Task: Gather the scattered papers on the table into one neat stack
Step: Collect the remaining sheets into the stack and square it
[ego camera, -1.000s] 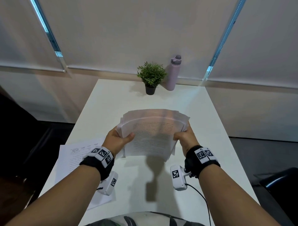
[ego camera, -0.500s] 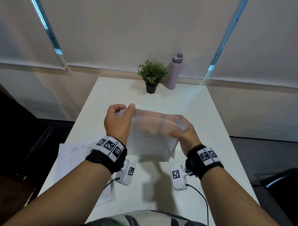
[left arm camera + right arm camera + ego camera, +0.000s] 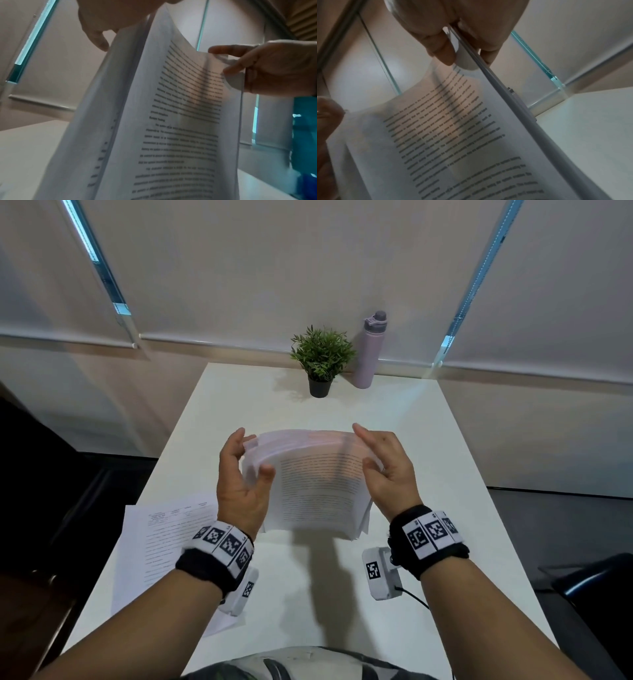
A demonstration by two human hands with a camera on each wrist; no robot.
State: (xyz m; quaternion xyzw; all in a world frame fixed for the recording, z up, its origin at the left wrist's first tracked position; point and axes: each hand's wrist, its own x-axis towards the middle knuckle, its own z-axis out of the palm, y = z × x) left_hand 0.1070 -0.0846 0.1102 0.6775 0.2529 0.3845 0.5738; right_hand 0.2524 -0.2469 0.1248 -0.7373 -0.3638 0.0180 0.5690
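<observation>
A bundle of printed papers stands nearly upright above the white table, its lower edge near the tabletop. My left hand holds its left edge, thumb on the front sheet and fingers behind. My right hand pinches the right edge near the top. The left wrist view shows the sheets fanned slightly apart, with my right hand on their far edge. In the right wrist view thumb and fingers pinch the papers. One more printed sheet lies flat at the table's near left.
A small potted plant and a lilac bottle stand at the table's far edge by the blinds. A dark chair shows beyond the right edge. The floor drops away dark on the left.
The bundle has tipped up from a shallow slant to nearly upright. My left hand shifted from the bundle's lower left to its left edge near the top; my right hand slid up the right edge.
</observation>
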